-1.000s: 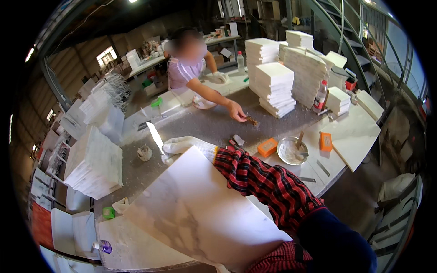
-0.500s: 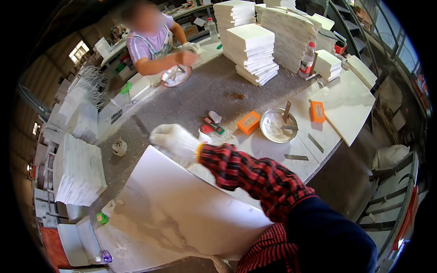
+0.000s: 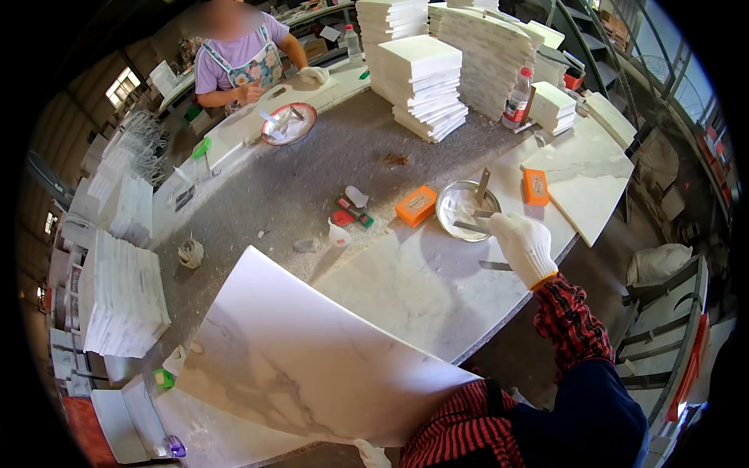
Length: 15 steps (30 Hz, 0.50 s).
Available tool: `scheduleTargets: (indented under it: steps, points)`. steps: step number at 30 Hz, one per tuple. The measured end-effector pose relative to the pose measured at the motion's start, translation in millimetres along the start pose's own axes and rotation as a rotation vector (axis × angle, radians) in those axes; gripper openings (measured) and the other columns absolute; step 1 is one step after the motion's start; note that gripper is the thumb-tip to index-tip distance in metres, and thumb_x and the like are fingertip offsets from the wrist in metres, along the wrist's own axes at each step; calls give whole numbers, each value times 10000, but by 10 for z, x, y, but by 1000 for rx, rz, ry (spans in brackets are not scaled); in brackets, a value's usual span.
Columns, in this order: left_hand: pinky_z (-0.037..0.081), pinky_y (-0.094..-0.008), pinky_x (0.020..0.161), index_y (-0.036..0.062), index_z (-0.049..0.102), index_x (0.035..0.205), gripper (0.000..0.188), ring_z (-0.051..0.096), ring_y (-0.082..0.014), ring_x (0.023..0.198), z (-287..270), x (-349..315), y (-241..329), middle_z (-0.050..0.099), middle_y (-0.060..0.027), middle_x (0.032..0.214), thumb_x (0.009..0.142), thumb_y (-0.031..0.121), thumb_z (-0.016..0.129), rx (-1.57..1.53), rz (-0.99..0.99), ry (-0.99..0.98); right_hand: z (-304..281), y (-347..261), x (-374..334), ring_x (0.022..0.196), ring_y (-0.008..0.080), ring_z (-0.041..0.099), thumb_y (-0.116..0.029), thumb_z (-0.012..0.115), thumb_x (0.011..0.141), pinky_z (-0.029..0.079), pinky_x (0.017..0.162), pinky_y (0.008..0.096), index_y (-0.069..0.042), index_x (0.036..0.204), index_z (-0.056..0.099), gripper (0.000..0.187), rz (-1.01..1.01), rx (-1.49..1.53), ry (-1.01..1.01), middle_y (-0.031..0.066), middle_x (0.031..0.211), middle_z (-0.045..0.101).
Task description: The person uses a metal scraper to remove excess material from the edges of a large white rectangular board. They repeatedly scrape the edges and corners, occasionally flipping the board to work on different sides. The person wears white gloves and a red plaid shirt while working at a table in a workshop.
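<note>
A large white marble tile [image 3: 304,359] is tilted up in front of me, its lower edge held by my left hand [image 3: 370,454], of which only a bit of white glove shows. My right hand [image 3: 521,243], also in a white glove, is out at the metal bowl [image 3: 456,196] on the marble slab [image 3: 413,292]. Its fingers curl around the handle of a scraper [image 3: 470,226] whose blade lies in the bowl. A second scraper [image 3: 483,186] stands in the bowl, and another flat tool [image 3: 495,266] lies just below my hand.
Two orange blocks [image 3: 415,206] [image 3: 534,187], small red and green items [image 3: 353,212] and a plastic bottle [image 3: 517,98] sit on the grey table [image 3: 312,175]. Stacks of white tiles [image 3: 425,78] stand at the back and on the left [image 3: 125,292]. Another person [image 3: 242,58] works at the far side by a red-rimmed dish [image 3: 287,123].
My right hand has left the top edge of the tilted tile and swung right to the metal bowl. The view has shifted, and the tile now rests lower in front of me.
</note>
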<state>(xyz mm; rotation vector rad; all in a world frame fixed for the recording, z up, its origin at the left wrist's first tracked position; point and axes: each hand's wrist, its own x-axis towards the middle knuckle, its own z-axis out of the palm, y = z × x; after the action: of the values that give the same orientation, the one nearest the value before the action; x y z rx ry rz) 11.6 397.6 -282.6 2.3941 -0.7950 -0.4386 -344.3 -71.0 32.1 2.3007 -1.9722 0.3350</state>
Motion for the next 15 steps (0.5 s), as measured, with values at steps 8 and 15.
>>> scheduleTargets:
  steps: [8,15]
  points:
    - [424,-335,609,30,705,1212,523,458,-195,626,-17,-20,-26,588,-39,812,1094,454,421,122,100,77,511,221,93,845,373,705,-144,578,910,552,691,477,-95,931,661,98,35,56,25,145,877,692]
    - [436,-323,500,57,772,1161,517,460,-180,487,-62,-47,-39,613,-14,681,1088,450,444,167,139,115,397,466,-138,873,350,686,-243,640,926,542,733,459,-148,1032,707,158,134,201,94,113,946,704]
